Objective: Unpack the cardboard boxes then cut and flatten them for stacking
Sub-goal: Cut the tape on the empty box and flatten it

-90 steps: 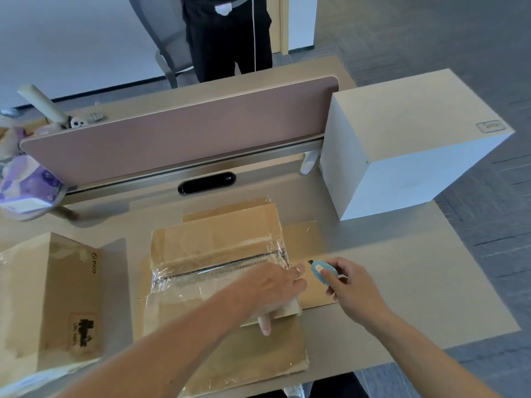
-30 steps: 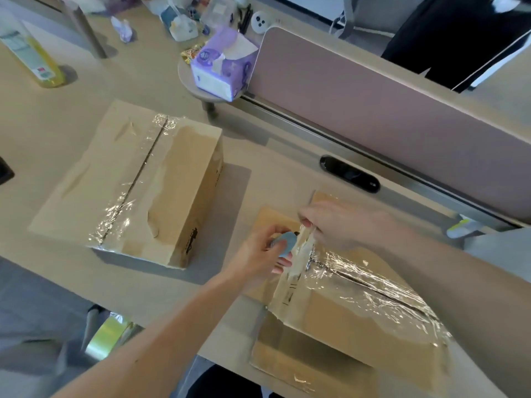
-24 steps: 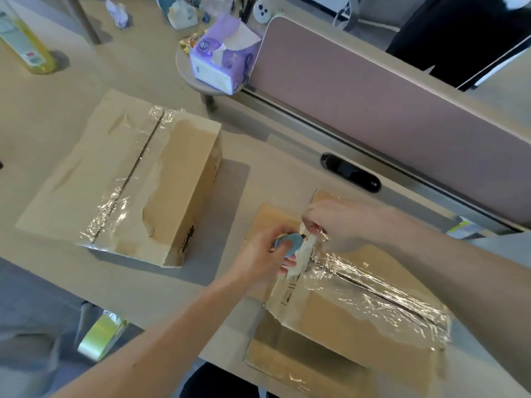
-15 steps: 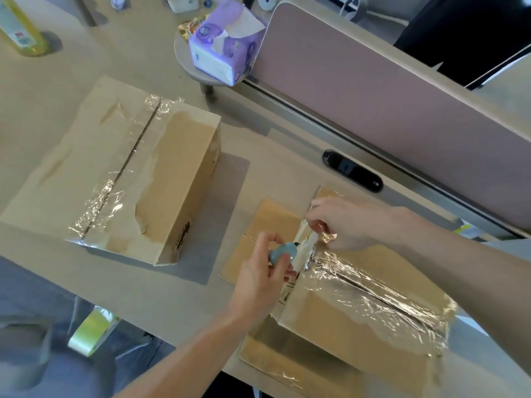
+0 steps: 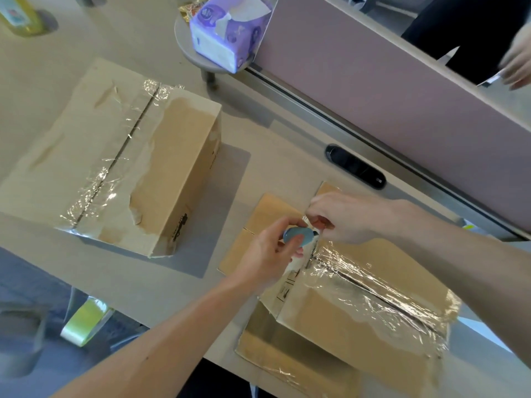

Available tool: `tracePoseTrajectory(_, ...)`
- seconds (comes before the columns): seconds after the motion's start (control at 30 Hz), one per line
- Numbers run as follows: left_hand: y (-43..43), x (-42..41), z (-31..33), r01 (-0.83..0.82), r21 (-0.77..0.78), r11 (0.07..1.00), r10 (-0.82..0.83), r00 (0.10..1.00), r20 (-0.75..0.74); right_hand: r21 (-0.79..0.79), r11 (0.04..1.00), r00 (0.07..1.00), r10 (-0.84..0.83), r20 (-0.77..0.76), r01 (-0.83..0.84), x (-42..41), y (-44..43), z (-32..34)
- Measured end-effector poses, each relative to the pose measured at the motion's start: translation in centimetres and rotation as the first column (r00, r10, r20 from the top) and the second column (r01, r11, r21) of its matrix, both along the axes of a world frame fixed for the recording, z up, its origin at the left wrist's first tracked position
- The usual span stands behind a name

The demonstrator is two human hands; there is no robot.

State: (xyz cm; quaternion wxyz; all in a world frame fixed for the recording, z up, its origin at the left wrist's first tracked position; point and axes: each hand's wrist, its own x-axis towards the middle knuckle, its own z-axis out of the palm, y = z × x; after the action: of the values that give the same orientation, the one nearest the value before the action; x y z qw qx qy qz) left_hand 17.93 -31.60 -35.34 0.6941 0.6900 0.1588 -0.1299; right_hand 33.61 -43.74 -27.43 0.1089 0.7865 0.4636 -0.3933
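Head view — glossy-taped cardboard box (image 5: pixel 330 320)

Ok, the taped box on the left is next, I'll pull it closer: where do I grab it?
Probably by its two long walls, a hand on each, from above: the taped box is sealed under glossy tape with no free flap, and its printed wall stands uncovered on the right.

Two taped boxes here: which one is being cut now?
The right-hand box, nearest the person: the left hand holds the blue cutter at its taped seam while the right hand pinches its end. The other box stands untouched.
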Motion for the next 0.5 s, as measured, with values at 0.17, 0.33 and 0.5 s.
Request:
tracePoseTrajectory(0.17,-0.10,0.52,-0.14,0.045,0.007,0.999,-0.046,0.998,0.040,0.006,0.999,0.999,0.043,-0.005,-0.043,-0.08,0.07,0.04)
tracePoseTrajectory(0.33,0.52,0.68,-0.47,0.096,-0.019,0.995,-0.094,0.994,0.058,-0.008,1.000,0.999,0.030,-0.015,-0.030,0.17,0.10,0.02)
tracePoseTrajectory(0.5,0.71,0.96,-0.97,0.109,-0.019,0.994,-0.107,0.993,0.056,-0.076,0.997,0.999,0.015,-0.040,-0.018,0.62,0.37,-0.35)
